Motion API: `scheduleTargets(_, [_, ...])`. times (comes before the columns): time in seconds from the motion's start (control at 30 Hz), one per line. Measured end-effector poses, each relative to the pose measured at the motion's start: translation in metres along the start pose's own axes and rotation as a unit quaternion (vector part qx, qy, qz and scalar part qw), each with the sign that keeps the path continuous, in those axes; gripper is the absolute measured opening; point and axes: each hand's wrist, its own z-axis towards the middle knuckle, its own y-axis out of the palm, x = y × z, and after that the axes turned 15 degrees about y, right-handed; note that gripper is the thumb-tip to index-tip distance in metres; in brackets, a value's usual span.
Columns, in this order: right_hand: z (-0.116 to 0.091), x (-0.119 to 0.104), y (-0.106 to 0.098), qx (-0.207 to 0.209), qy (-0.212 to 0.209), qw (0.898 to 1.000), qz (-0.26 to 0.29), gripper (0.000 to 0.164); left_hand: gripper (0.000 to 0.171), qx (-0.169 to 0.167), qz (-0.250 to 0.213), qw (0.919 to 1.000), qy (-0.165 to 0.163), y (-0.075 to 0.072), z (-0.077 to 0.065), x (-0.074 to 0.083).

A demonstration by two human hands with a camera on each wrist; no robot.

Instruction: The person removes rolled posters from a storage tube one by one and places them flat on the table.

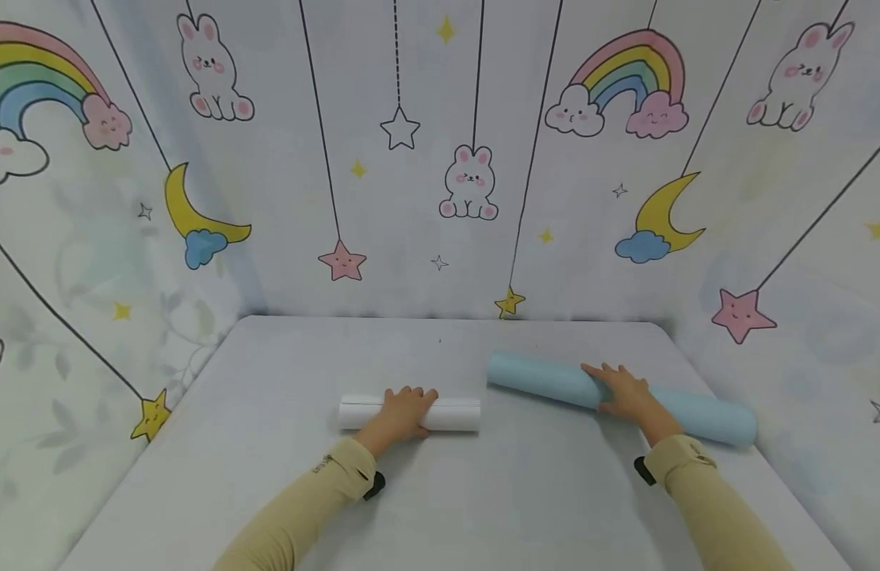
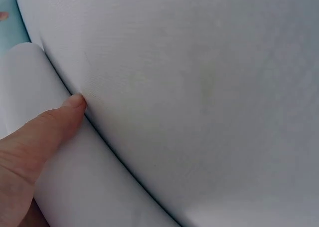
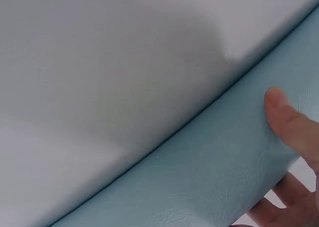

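A white roll (image 1: 457, 415), apparently paper, lies crosswise near the middle of the table, its loose edge showing as a thin line along the top. My left hand (image 1: 403, 414) grips it from above, fingers over the far side and thumb (image 2: 55, 124) pressed along the near side. To the right, a longer light blue roll (image 1: 533, 377) lies slanted, its left end farther back. My right hand (image 1: 628, 396) holds it around the middle. In the right wrist view the thumb (image 3: 286, 117) lies on its smooth, lightly creased surface, with fingers around the other side.
The white table (image 1: 304, 357) has rounded far corners. Behind it and at both sides hangs white fabric (image 1: 426, 71) printed with rabbits, rainbows, moons and stars. The blue roll's right end lies close to the table's right edge. The two rolls are apart.
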Motion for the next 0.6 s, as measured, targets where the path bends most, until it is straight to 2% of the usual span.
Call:
scheduleTargets(0.2, [0.013, 0.001, 0.005, -0.008, 0.036, 0.999, -0.01, 0.072, 0.061, 0.002, 0.005, 1.0, -0.004, 0.002, 0.0, 0.003])
scheduleTargets(0.37, [0.02, -0.001, 0.006, -0.02, 0.065, 0.998, -0.017, 0.075, 0.059, 0.002, 0.01, 0.9999, -0.003, -0.004, 0.0, 0.005])
scheduleTargets(0.6, [0.02, -0.005, 0.005, -0.014, 0.077, 0.996, -0.035, 0.074, 0.059, -0.011, 0.001, 0.9999, -0.002, -0.008, 0.0, 0.008])
